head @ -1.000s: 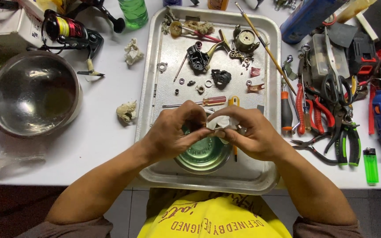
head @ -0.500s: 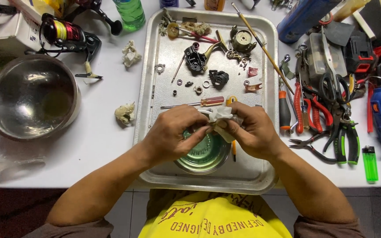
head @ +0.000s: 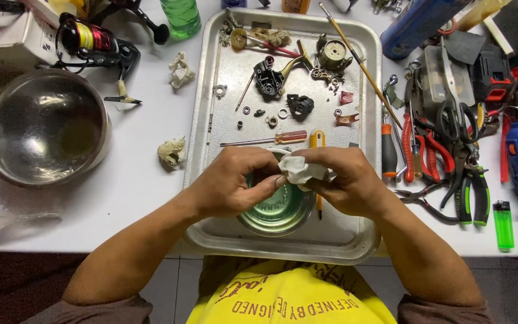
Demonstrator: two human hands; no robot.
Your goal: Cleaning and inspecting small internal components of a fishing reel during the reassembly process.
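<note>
Both hands have stayed over the near end of the metal tray (head: 372, 90), shifting only slightly since a second ago. Left hand (head: 235, 183) and right hand (head: 346, 180) each keep a clenched grip on a crumpled white cloth (head: 303, 171) pinched between them, just above a green round tin (head: 277, 213) in the tray. Just beyond lie a red-handled screwdriver (head: 271, 139) and small reel parts; pliers (head: 451, 180) sit on the desk (head: 151, 198) to the right.
</note>
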